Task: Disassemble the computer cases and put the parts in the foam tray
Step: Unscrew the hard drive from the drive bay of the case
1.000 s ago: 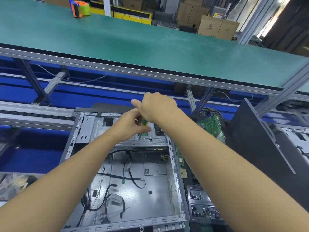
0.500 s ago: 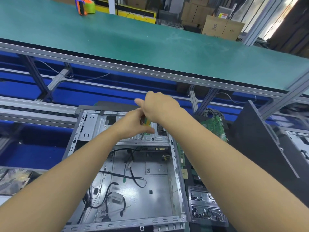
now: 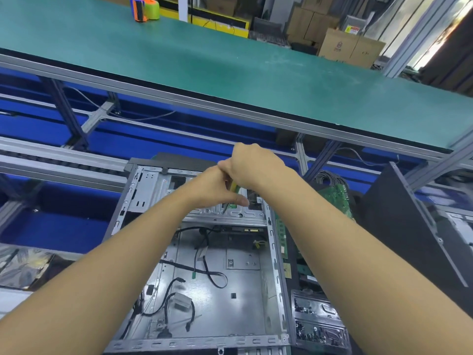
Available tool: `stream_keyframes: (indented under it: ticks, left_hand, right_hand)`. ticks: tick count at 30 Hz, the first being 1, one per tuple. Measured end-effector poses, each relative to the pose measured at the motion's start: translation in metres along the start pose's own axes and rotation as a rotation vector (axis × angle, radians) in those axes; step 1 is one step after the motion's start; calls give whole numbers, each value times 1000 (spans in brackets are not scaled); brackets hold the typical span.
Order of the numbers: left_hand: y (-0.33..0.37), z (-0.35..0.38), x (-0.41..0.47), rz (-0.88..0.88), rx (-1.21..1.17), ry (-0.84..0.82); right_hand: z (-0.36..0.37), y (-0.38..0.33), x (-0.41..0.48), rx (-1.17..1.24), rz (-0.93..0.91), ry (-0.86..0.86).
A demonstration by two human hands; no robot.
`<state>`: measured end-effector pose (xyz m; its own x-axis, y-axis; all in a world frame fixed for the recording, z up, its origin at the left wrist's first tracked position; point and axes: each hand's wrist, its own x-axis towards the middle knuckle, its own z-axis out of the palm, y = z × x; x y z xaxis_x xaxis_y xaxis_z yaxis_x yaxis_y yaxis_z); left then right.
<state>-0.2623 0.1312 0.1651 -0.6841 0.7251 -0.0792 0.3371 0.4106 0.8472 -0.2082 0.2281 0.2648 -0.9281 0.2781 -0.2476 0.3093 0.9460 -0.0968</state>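
Note:
An open grey metal computer case (image 3: 143,190) lies in front of me, with loose black cables (image 3: 212,272) on its floor. Both hands meet over the drive cage at the case's far end. My right hand (image 3: 253,167) is closed around the yellow-green handle of a screwdriver (image 3: 233,187); its shaft points down onto the cage plate. My left hand (image 3: 215,188) curls beside the shaft, thumb out to the right, and seems to touch the tool. The screw under the tip is hidden.
A green circuit board (image 3: 337,198) and memory sticks (image 3: 281,234) lie right of the case. A black side panel (image 3: 399,226) leans further right. A green-topped shelf (image 3: 230,73) overhangs, with a tape dispenser (image 3: 144,7) on it. Silver bags (image 3: 23,267) lie at left.
Both hands stay at the drive cage on the screwdriver, with only a slight turn of the right hand. The camera has shifted a little.

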Motion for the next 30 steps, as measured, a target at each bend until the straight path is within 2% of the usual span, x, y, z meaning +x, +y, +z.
stream_keyframes:
  ticks: [3,5,8,12,14,18,20,22,25,28,30]
  left_hand:
    - [-7,-14,-7,70,-201,-167]
    - [-11,-19,-9,91,-226,-136]
    - [-13,-15,-3,103,-96,-18]
    - [-15,4,2,60,25,48]
    - [-15,9,1,87,48,58]
    - [-18,3,-6,90,-244,-77]
    - [-22,-1,-7,104,-315,-69]
    - [-22,-3,-5,97,-251,5]
    - [-20,5,3,-15,-18,117]
    - [-17,12,5,-44,74,89]
    - [-20,7,2,0,-24,-3]
  right_hand:
    - [-5,7,2,-4,-91,-17]
    - [-10,10,1,31,-145,-91]
    - [-10,12,0,82,-143,-146]
    - [-3,8,-1,57,37,-23]
    - [2,8,0,74,39,36]
    - [-1,14,2,79,-122,24]
    - [-5,15,1,118,-171,-35]
    - [-5,16,0,143,-173,-83]
    - [-1,14,0,148,-84,-70]
    - [5,9,0,95,-32,39]
    - [7,10,2,90,-87,62]
